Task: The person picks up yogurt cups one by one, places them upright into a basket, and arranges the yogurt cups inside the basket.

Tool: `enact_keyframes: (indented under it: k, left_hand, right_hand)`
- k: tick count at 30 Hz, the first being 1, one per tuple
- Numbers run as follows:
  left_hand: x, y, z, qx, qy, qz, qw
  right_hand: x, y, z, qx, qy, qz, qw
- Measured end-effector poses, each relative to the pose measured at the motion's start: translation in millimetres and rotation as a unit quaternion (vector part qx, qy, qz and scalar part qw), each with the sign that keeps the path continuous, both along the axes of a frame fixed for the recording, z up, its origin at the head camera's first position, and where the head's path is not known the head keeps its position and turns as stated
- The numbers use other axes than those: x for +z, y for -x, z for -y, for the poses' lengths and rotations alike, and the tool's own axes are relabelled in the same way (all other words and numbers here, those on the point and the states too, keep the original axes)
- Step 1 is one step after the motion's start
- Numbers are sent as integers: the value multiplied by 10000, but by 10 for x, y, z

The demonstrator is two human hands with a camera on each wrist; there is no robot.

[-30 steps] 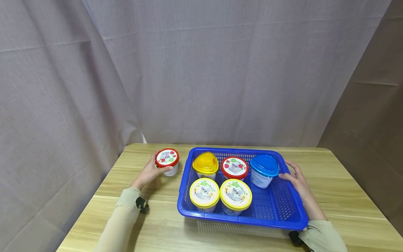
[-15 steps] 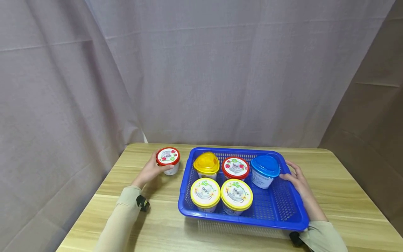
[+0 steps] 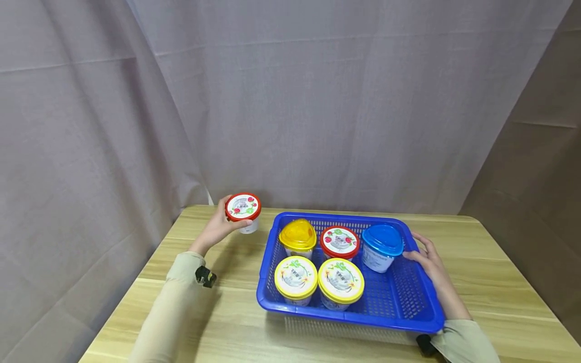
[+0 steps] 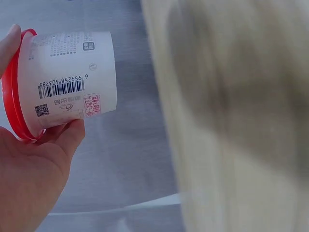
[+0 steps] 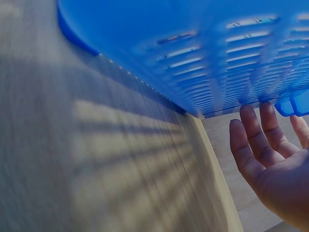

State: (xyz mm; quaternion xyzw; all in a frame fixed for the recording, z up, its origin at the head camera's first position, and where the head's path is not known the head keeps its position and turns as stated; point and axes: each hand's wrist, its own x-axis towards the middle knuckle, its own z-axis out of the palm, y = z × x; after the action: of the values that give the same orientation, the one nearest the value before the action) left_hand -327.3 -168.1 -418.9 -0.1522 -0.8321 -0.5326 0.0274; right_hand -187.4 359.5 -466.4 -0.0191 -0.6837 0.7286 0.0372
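Observation:
My left hand (image 3: 217,228) grips a white paper tub with a red-rimmed, berry-printed lid (image 3: 243,207), holding it above the table's back left. In the left wrist view, the tub's side (image 4: 72,77) shows a barcode, and fingers and thumb lie round it. At the right end of a blue plastic basket (image 3: 345,316), my right hand (image 3: 433,267) has its thumb over the rim and fingers against the outer wall. Inside the basket stand another red-lidded tub (image 3: 339,242), two yellow-lidded tubs (image 3: 296,277), one tub with a domed yellow lid (image 3: 297,235) and one with a domed blue lid (image 3: 382,239).
The basket rests on a wooden table (image 3: 504,282). Grey cloth (image 3: 317,111) hangs behind the table and along its left side, with a brownish cloth (image 3: 531,166) to the right. The basket's slotted wall (image 5: 212,63) fills the upper right wrist view.
My left hand has raised the red-lidded tub off the tabletop, upward in the head view. The right hand and the basket have stayed in place.

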Motion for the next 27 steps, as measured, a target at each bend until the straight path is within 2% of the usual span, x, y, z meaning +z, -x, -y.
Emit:
enact_keyframes:
  k: [5, 14, 21, 27]
  left_hand:
    - [147, 4, -47, -6, 117, -164, 9998]
    - [333, -6, -211, -49, 286, -265, 9992]
    - [541, -100, -497, -300, 369, -522, 9975]
    - [728, -216, -823, -662, 538, -776, 9933]
  right_hand:
    - [-9, 2, -10, 2, 105, 12, 9999]
    - [-8, -7, -10, -31, -41, 91, 9999]
    - [4, -2, 1, -17, -12, 82, 10000]
    - [8, -1, 2, -19, -20, 52, 10000]
